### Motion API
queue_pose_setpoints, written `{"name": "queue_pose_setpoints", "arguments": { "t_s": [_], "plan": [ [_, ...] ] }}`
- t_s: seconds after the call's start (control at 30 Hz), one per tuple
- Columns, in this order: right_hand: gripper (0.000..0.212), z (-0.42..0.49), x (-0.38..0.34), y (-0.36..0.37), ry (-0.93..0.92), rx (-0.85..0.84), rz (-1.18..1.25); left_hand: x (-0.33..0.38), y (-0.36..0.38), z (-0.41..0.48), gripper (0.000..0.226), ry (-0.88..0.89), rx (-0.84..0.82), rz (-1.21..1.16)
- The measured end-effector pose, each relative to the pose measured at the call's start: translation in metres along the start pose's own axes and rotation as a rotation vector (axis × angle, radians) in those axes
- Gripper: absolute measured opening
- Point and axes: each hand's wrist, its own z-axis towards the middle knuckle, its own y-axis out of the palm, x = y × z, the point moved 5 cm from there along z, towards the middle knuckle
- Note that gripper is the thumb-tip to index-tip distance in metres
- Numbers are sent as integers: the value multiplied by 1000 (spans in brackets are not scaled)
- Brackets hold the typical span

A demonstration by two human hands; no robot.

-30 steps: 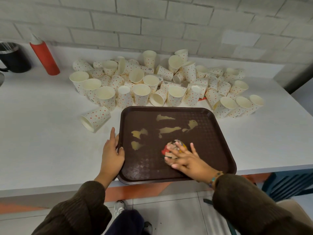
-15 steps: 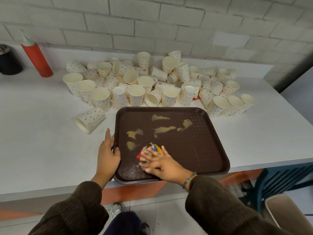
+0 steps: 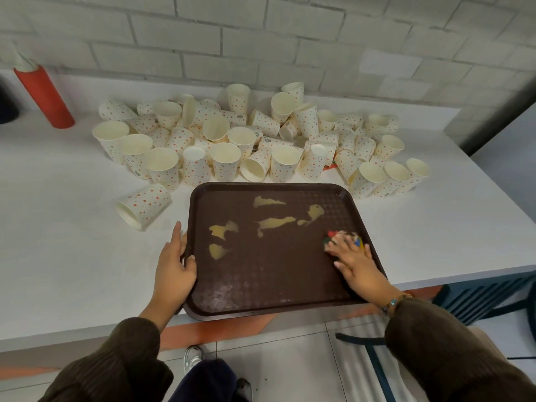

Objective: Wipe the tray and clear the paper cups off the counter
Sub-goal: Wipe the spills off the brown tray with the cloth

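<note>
Tray wipe barely underway, and we haven't touched the cups

We've got the brown tray (image 3: pixel 275 274) at the lower middle of the frame, hanging a bit over the front edge of the white counter (image 3: pixel 72 242). Our left hand (image 3: pixel 174 268) steadies its left rim, thumb hooked over the edge and fingers together along the outside. Our right hand (image 3: pixel 358 264) presses a colourful cloth (image 3: pixel 343 237) flat near the tray's right rim, fingers spread. The yellowish smears (image 3: pixel 275 223) across the upper half look unwiped, so we'd say most of the wiping is left. The paper cups (image 3: pixel 226 158) sit in a big jumble behind the tray, one lying on its side (image 3: pixel 143 206) just left of it. None look cleared, so that's all to do.
</note>
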Motion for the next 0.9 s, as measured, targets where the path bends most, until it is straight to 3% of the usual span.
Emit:
{"name": "queue_pose_setpoints", "arguments": {
  "t_s": [0.23,0.37,0.6,0.73,0.9],
  "plan": [
    [46,60,13,-10,345,248,260,5,1,-1,87,28,-2,4],
    [45,104,8,-18,433,244,400,6,0,0,85,44,-9,22],
    [43,125,-38,-13,197,197,343,12,2,-2,79,31,1,5],
    [41,95,-93,6,-43,231,309,11,3,-1,80,34,-6,-26],
    [49,66,-115,32,-218,168,-11,12,3,-3,81,-3,-14,-76]
  ]
}}
